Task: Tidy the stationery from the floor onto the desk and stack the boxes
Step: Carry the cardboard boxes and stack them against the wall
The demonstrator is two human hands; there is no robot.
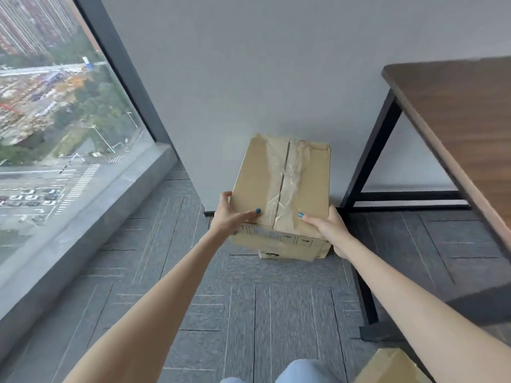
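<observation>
A taped brown cardboard box (pixel 265 172) sits on top of another cardboard box (pixel 287 254), of which only a strip shows below it, on the grey carpet against the wall. My left hand (pixel 231 215) grips the top box's near left corner, thumb lying on its lid. My right hand (pixel 329 230) grips the near right corner, thumb on the lid, fingers wrapped down the side. A third cardboard box (pixel 392 367) shows at the bottom right edge. The dark wooden desk (pixel 464 120) stands at the right. No stationery is in view.
A floor-to-ceiling window (pixel 55 120) with a grey sill (pixel 91 217) runs along the left. The desk's black metal legs (pixel 376 150) stand just right of the boxes. A grey wall is behind them. Open carpet lies between me and the stack.
</observation>
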